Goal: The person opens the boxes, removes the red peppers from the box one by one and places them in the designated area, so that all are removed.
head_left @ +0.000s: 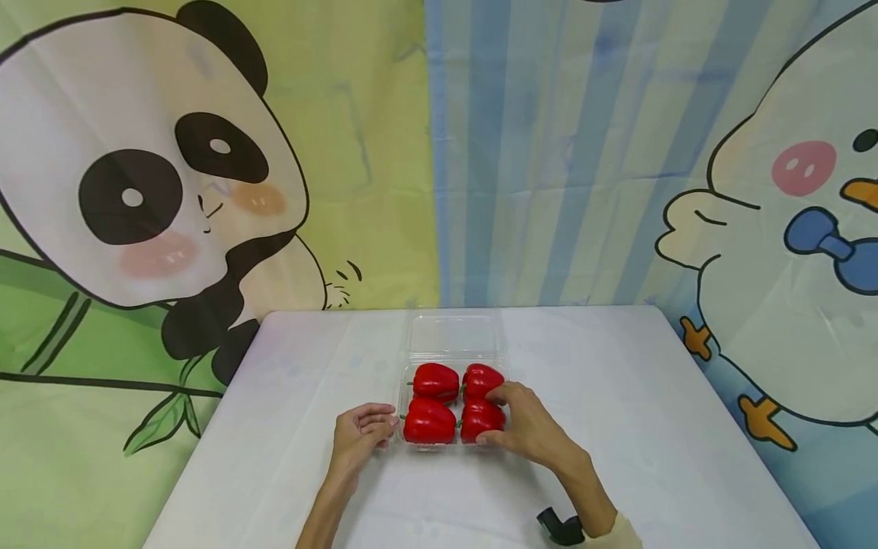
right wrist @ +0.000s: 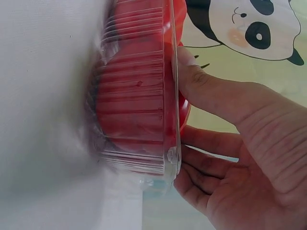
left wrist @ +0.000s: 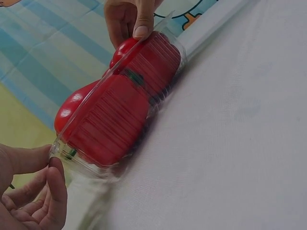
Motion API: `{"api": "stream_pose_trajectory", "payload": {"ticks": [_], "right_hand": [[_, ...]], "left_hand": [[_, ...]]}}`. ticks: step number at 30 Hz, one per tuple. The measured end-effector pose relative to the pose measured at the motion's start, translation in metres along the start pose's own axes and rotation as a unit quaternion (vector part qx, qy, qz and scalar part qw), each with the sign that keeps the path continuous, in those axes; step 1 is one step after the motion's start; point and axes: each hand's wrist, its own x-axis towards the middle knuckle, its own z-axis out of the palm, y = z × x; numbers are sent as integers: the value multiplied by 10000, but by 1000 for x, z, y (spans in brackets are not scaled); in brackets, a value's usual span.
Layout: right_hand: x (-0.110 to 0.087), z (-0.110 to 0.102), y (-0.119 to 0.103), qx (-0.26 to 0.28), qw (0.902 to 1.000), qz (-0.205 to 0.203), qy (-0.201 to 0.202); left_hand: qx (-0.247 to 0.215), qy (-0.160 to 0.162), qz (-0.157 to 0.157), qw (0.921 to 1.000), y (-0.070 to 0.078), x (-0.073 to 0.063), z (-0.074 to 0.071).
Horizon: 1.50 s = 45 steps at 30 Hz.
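A clear plastic clamshell box [head_left: 447, 447] lies on the table with its lid [head_left: 456, 335] folded back, away from me. Several red bell peppers sit in it, among them a front left pepper [head_left: 429, 421], a back left one [head_left: 435, 382] and a back right one [head_left: 482, 379]. Between thumb and index finger, my left hand [head_left: 362, 436] pinches the box's left rim, as the left wrist view [left wrist: 36, 187] shows. My right hand [head_left: 531, 428] holds the front right bell pepper [head_left: 482, 420], thumb at its near side and fingers at its far side. Its palm side partly shows in the right wrist view.
The white-covered table [head_left: 288, 427] extends around the box on both sides. Behind it hangs a printed curtain [head_left: 370, 152] with a panda and a white bird. A black strap [head_left: 561, 528] is at the right wrist.
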Motion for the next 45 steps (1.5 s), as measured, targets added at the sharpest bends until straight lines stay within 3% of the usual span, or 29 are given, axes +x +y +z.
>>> {"api": "stream_pose_trajectory", "payload": {"ticks": [19,45], "right_hand": [[1,0,13,109,9997,-191,59],[6,9,28,703,9937,-611,628]], "left_hand": [[-81,-24,-25,10000,1,2,2],[-1,76,-139,9999,2,0,1]]}}
